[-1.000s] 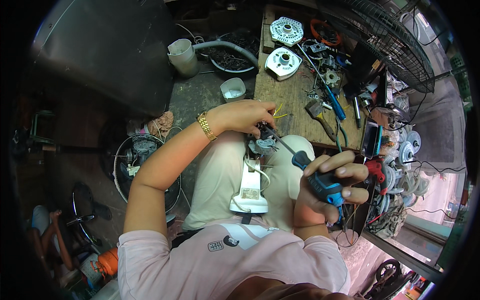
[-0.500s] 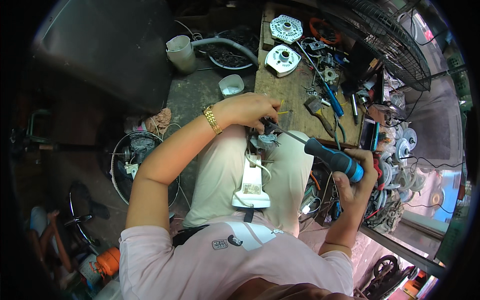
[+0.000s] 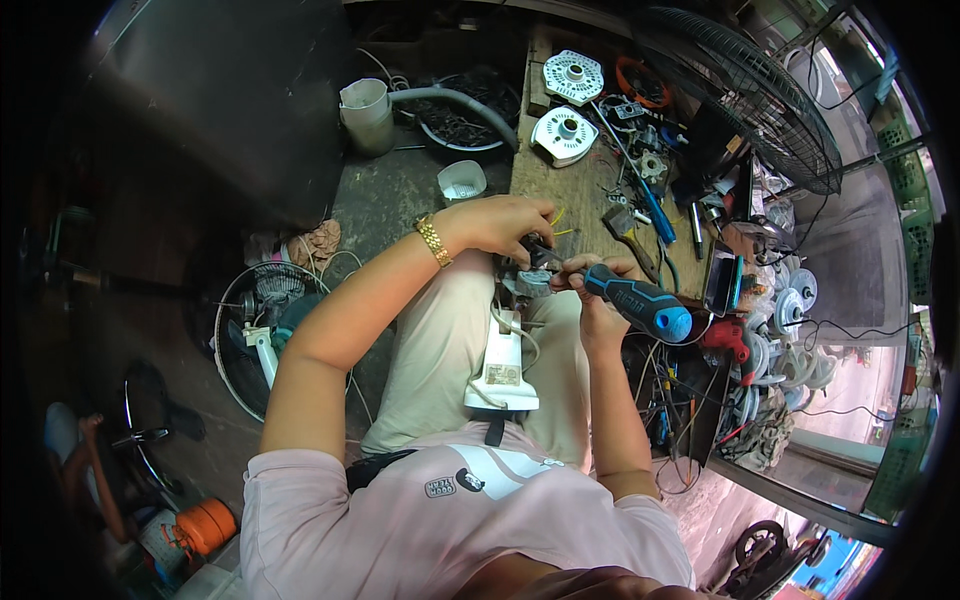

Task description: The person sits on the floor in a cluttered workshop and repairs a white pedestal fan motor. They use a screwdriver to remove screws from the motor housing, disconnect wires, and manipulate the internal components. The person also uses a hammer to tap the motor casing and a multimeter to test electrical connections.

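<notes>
A white fan neck (image 3: 503, 362) with a looped grey cable lies between my thighs, and a small fan motor (image 3: 533, 283) sits at its far end. My left hand (image 3: 500, 226) curls over the dark end of that motor, fingers bent round it; its fingertips are partly hidden. My right hand (image 3: 603, 305) holds a blue and black screwdriver (image 3: 640, 303) near the front of its handle, thumb and fingers by the shaft. The shaft points left at the motor, just by my left fingertips. Whether its tip touches a screw is hidden. Yellow wires (image 3: 562, 222) stick out beyond my left hand.
On the wooden bench (image 3: 560, 190) lie two white motor covers (image 3: 565, 137), a brush (image 3: 630, 243), a long blue screwdriver (image 3: 657, 215) and loose parts. A fan cage (image 3: 240, 350) stands left; a large fan grille (image 3: 745, 90) rises far right. A red power tool (image 3: 728, 345) lies right.
My right hand has moved left and inward, shifting its grip from the back of the screwdriver handle to the front. The screwdriver's handle now sits nearer the motor. My left hand stays nearly in place.
</notes>
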The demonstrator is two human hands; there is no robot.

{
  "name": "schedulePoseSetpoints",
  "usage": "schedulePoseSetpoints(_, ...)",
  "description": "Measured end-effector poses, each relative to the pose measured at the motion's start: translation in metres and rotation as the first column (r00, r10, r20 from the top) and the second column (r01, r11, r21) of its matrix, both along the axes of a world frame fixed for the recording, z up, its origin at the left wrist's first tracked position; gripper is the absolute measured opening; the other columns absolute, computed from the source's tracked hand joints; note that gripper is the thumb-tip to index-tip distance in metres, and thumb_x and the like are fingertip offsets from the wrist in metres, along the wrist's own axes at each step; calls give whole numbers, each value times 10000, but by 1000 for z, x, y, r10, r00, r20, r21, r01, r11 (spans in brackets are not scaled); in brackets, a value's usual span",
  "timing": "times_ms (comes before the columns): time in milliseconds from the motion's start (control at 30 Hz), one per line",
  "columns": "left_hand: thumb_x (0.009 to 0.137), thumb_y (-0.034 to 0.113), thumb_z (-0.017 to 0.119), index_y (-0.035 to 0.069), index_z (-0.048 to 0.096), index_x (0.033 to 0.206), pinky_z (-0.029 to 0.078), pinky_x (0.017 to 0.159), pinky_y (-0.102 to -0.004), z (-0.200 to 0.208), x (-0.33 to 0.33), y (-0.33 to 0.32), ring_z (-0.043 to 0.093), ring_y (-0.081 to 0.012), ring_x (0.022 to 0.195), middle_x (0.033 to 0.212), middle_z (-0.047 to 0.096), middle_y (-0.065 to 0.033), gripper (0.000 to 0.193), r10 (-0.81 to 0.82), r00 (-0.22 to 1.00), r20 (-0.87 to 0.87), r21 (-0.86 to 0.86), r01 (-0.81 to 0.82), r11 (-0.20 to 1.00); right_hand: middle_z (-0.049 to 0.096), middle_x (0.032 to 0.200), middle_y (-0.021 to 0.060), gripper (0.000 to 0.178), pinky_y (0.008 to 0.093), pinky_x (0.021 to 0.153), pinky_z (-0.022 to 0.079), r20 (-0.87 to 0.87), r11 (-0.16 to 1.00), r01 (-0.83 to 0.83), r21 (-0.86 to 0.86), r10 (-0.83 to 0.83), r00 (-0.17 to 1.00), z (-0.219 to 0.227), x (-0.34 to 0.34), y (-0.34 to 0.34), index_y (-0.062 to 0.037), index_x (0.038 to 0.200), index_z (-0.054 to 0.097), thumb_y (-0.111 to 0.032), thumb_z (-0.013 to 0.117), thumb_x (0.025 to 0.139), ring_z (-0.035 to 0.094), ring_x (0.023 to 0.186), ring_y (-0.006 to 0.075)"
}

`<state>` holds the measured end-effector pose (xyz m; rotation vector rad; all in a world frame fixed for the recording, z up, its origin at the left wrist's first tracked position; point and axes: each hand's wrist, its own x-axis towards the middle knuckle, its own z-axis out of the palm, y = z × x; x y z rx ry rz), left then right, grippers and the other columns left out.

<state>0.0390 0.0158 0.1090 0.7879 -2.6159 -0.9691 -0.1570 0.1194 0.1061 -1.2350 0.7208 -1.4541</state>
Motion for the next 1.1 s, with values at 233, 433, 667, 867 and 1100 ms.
schedulePoseSetpoints(233,639,82,788,56,685,1076,472,866,-374,2,-1,3,578,-275,1022,1048,554,-100,450,12,1000,9,6,-12,1000,616,1026,213,210,348,611,575,187,1000,16,7,-17,982,-15,6,-3,-2,995,524,-99,680,893,668,711,262)
schedulePoseSetpoints(433,645,72,778,46,681,1071,472,867,-371,5,-2,2,577,-279,1019,1047,555,-102,437,0,1000,-1,-21,0,1000,614,1042,182,321,311,571,548,31,986,3,-168,2,1000,-36,0,-3,14,1113,552,-201,676,909,666,752,251)
schedulePoseSetpoints(667,657,83,774,40,670,1074,471,852,-379,5,-3,2,580,-278,1007,1034,554,-98,432,-4,1000,3,-19,4,1000,603,1049,155,323,303,599,552,119,996,78,-42,-72,990,-28,6,-1,26,1134,584,-186,676,909,651,750,214)
schedulePoseSetpoints(867,661,106,782,32,655,1071,470,846,-388,12,-7,1,585,-288,994,1019,560,-99,436,-22,999,36,-15,23,1000,572,1081,138,377,292,656,560,-100,983,150,-104,-161,982,-31,-2,1,54,1158,567,-220,669,920,647,778,184)
schedulePoseSetpoints(1100,674,103,775,35,636,1076,473,833,-399,9,-6,2,589,-302,972,974,562,-105,431,-44,999,-16,-35,43,998,660,987,168,237,289,625,543,156,992,118,34,-122,980,-13,3,1,25,1031,600,-186,644,933,671,768,214)
